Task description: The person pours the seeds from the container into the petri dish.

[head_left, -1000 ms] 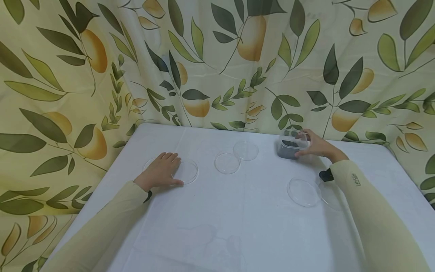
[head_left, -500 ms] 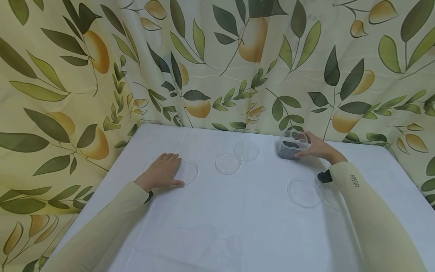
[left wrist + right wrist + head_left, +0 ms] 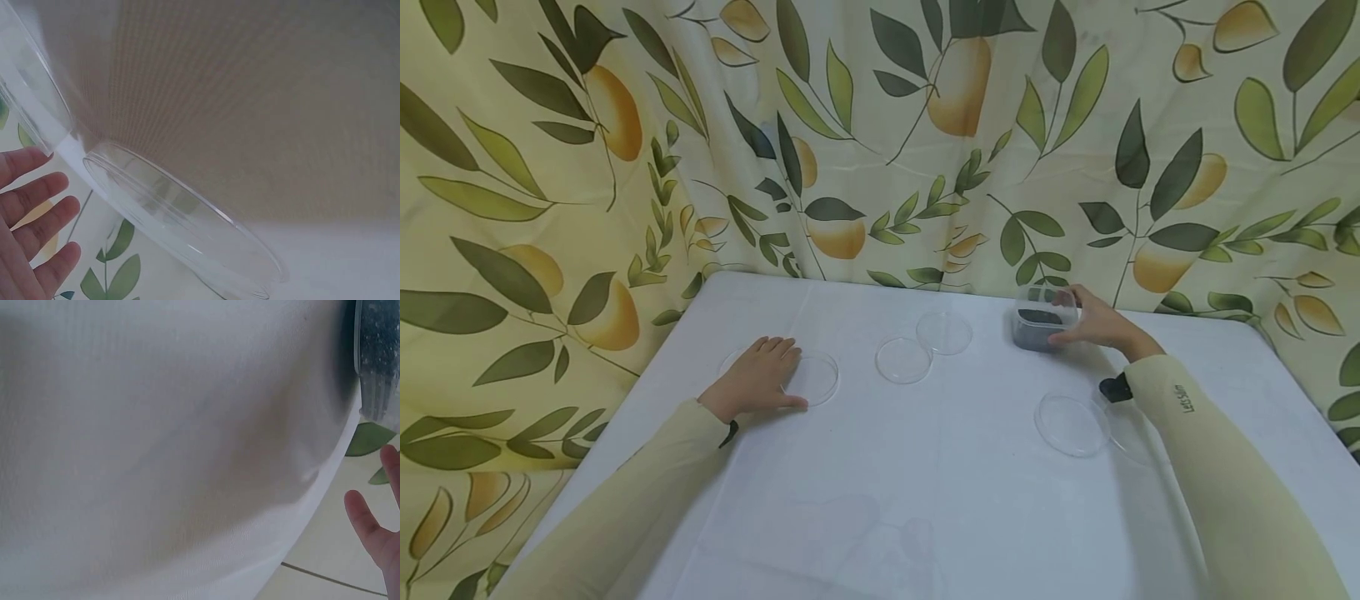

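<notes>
While the left hand [image 3: 752,379] splays over round dishes, the right hand [image 3: 1093,321] grips the clear tub [image 3: 1032,336]

Tub: right of centre, toward the table's far edge. Thumb on the near side, fingers round the right wall. Dark fill [image 3: 1040,317] sits in the lower part; can't tell if loose or solid, or whether the base touches the cloth [image 3: 865,467].

Left: fingers spread, pinching nothing. One dish [image 3: 817,379] shows right of the palm, a second dish [image 3: 724,362] peeks out left of it. Fingertip contact with a rim: can't confirm from the wrist view.

Also: middle pair [image 3: 904,361] centre, right pair [image 3: 1072,425] lower right, partly behind the sleeve [image 3: 1217,442].

Handling, my read: tub walls stiff, smooth, bottom-heavy from the fill. Hold low on opposite walls, keep level. Dishes probably light, rigid, slick, maybe brittle. Take the rim from opposite sides; don't press the flat face.
</notes>
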A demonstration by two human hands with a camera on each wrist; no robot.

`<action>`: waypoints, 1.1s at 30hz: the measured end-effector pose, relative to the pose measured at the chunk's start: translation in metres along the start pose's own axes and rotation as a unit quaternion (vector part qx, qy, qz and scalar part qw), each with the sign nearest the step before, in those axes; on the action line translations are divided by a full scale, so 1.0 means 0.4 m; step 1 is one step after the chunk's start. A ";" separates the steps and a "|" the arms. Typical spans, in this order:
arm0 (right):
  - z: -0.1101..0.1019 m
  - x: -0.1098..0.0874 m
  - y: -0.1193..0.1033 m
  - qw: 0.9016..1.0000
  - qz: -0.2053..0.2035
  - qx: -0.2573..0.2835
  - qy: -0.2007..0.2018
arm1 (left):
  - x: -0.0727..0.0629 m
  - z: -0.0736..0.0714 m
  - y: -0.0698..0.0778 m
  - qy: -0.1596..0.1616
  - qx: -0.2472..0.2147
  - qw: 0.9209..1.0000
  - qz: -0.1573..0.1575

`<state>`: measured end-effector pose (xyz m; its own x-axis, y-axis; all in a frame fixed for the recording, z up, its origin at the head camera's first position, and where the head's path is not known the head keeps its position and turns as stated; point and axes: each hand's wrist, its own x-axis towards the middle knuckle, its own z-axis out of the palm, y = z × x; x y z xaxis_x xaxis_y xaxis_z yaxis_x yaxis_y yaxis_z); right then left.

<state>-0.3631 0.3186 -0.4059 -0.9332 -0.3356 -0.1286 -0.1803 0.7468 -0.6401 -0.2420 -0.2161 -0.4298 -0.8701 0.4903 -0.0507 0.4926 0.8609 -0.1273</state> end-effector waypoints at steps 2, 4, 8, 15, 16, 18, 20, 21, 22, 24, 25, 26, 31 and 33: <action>0.002 0.000 -0.005 1.000 0.005 0.000 0.002 | 0.000 0.001 0.000 -0.001 -0.001 1.000 0.000; 0.004 0.000 -0.007 1.000 0.012 0.004 0.004 | 0.000 0.002 0.000 -0.003 0.000 1.000 0.000; 0.009 -0.004 -0.007 1.000 0.015 0.013 0.011 | 0.000 0.001 0.002 -0.005 0.002 1.000 0.000; 0.014 -0.008 -0.023 0.997 -0.002 -0.054 0.047 | -0.001 -0.002 0.005 0.000 0.002 1.000 0.000; 0.014 -0.009 -0.027 0.996 -0.003 -0.067 0.051 | -0.001 -0.001 0.005 0.002 0.004 1.000 0.000; 0.015 -0.010 -0.035 0.995 -0.007 -0.085 0.059 | -0.001 0.000 0.004 0.006 0.006 1.000 0.002; 0.015 -0.011 -0.042 0.994 -0.014 -0.091 0.066 | -0.001 0.002 0.003 0.008 0.010 1.000 0.003; 0.016 -0.011 -0.046 0.993 -0.020 -0.096 0.069 | -0.001 0.003 0.002 0.008 0.010 1.000 0.003; 0.017 -0.011 -0.049 0.992 -0.027 -0.100 0.073 | 0.000 0.003 0.002 0.008 0.010 1.000 0.003; 0.019 -0.011 -0.053 0.990 -0.040 -0.108 0.081 | 0.001 0.004 0.001 0.006 0.007 1.000 0.003; 0.021 -0.011 -0.055 0.989 -0.047 -0.113 0.084 | 0.001 0.004 0.001 0.006 0.006 1.000 0.002; 0.022 -0.011 -0.058 0.988 -0.053 -0.116 0.088 | 0.001 0.004 0.002 0.004 0.004 1.000 0.002; 0.025 -0.019 -0.073 0.985 -0.063 -0.132 0.097 | 0.002 0.003 0.003 0.000 -0.002 1.000 -0.002; 0.027 -0.022 -0.078 0.981 -0.072 -0.144 0.105 | 0.003 0.003 0.003 -0.001 -0.002 1.000 -0.003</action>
<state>-0.3462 0.2921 -0.3930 -0.9294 -0.3466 0.1271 -0.3679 0.8415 -0.3956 -0.2425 -0.2148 -0.4310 -0.8735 0.4840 -0.0523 0.4866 0.8647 -0.1242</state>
